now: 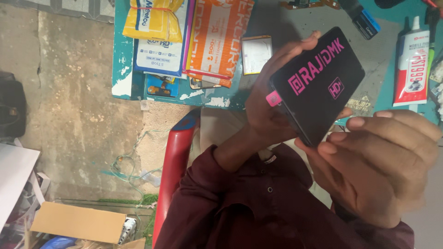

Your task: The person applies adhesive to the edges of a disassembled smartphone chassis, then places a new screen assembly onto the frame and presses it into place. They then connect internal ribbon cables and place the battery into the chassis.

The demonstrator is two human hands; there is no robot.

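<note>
I judge the step as turning the black box (317, 83) over for inspection above the surface (123, 69), my left hand (267, 108) gripping its lower end with fingers curled behind, my right hand (378, 166) pinching its near corner, so next needs a steady two-handed hold.

Single head-worn view, aimed steeply down from the wearer's head, at close range to both hands (323, 138) and the black box (318, 83) held between them. The frame appears rotated: the teal table (124, 69) edge lies at the top, the concrete floor (78, 120) at left, the wearer's maroon sleeves (258, 207) at the bottom
</note>
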